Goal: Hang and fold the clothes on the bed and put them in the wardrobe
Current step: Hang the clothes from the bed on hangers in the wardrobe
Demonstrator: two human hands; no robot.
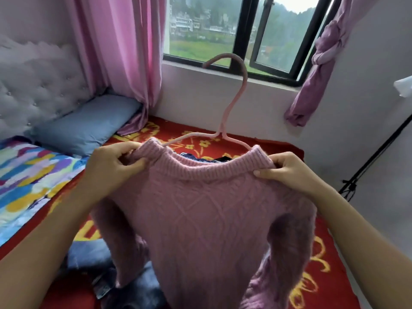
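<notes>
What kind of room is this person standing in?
Likely a home bedroom: a bed with a pillow against a tufted headboard, pink curtains by the window, and a sweater on a hanger.

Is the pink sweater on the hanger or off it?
On it: the hanger arms enter the sweater collar; left hand and right hand pinch its shoulders.

On my feed there's a black-framed window [200, 30] with green hills outside, a pink curtain [120, 52] hanging left of it and a purple curtain [321, 63] knotted up on the right. Blue pillow [87, 123] sits against a grey tufted headboard [38, 85], splashy multicoloured quilt [29, 175] just beside it, and a black stand [349, 186] leans by the right wall [367, 97].
</notes>
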